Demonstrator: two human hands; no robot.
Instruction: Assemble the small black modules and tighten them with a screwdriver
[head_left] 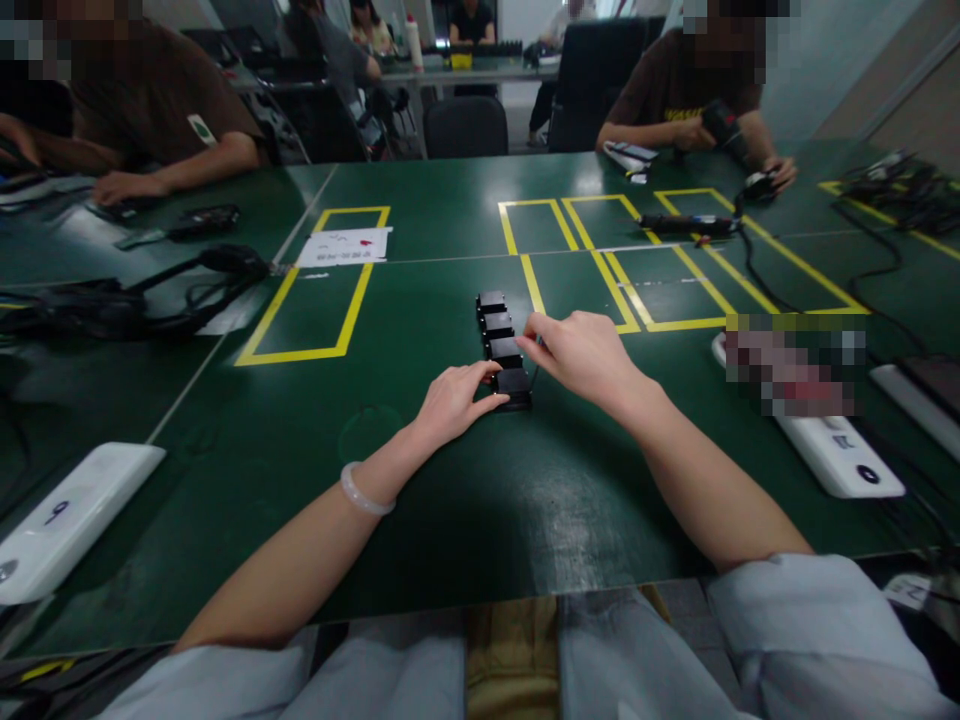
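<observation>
Several small black blocks (pixel 497 323) stand in a row running away from me on the green table. My left hand (pixel 455 402) is at the nearest black block (pixel 514 383), thumb at its front left corner and fingertips at its back left, closed on it. From the right, my right hand (pixel 581 358) reaches over the row, its fingers pinched together beside the second-nearest block (pixel 504 350). A thin dark line shows below those fingers; whether it is a tool they hold, I cannot make out.
Yellow tape rectangles (pixel 345 350) mark the green table (pixel 420 560). White numbered devices lie left (pixel 82 515) and right (pixel 847 455). A paper sheet (pixel 345 246), black cables (pixel 900 195) and a black tool (pixel 686 225) lie farther off. Co-workers sit across the table.
</observation>
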